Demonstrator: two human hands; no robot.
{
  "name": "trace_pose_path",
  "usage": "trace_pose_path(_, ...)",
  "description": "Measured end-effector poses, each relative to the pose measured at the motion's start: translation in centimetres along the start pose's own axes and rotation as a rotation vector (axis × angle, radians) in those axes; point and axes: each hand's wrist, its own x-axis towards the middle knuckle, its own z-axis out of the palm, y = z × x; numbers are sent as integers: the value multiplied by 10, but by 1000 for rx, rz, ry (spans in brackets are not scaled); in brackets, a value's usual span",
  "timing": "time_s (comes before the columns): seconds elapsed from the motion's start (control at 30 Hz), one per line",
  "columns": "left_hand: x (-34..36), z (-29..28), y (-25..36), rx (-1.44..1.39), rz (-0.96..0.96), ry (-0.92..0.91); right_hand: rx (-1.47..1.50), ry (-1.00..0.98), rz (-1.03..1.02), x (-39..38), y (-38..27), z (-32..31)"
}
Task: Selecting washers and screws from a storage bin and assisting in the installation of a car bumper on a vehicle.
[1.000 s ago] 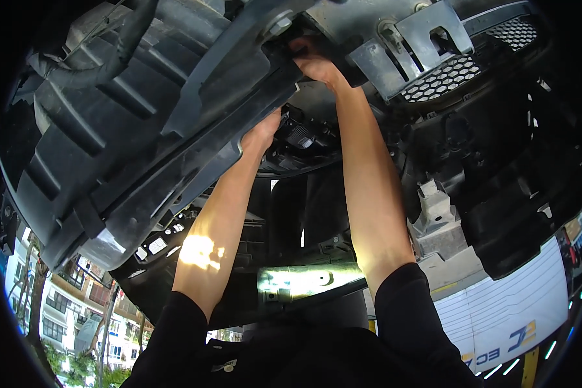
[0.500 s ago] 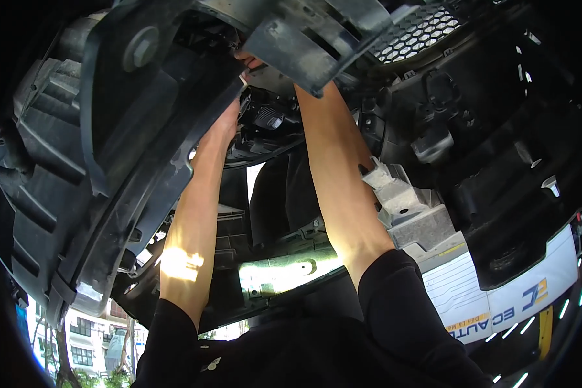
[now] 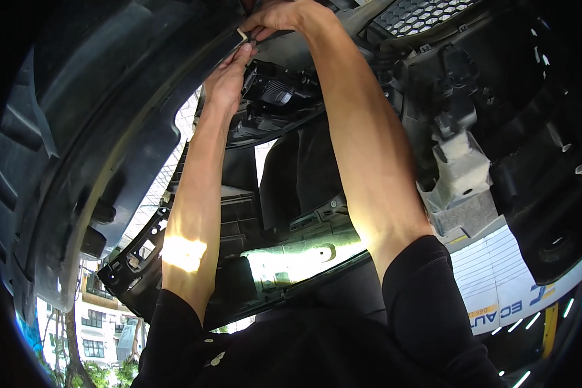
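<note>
Both arms reach up under the front of a car, among dark plastic parts. My left hand (image 3: 225, 84) is closed at the edge of a long black plastic panel (image 3: 142, 123), its thumb pointing up and its other fingers partly hidden. My right hand (image 3: 279, 17) comes over from the right, fingers bent and pinched together just above the left thumb. Beside these fingertips a small pale piece (image 3: 242, 34) sits at the panel's edge. Whatever the right fingertips pinch is too small to make out.
A dark unit with a finned part (image 3: 279, 94) hangs right of my left hand. A honeycomb grille (image 3: 427, 16) is at the upper right, above a dirty grey bracket (image 3: 462, 168) near my right forearm. A white printed sheet (image 3: 498, 271) and a yellow post (image 3: 549, 330) are lower right.
My view has shifted, and the bolted bracket that covered my right hand is out of the way. The right hand now shows above the left, both still at the panel's edge.
</note>
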Motion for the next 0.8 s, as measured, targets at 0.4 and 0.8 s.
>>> trace_pose_path(0.4,-7,7,4,-31,35,35,-247,6,-75,-37,-14,25)
trace_pose_path(0.8,-2,9,-3,43,72,-32,-420,-51,-384,30,38,22)
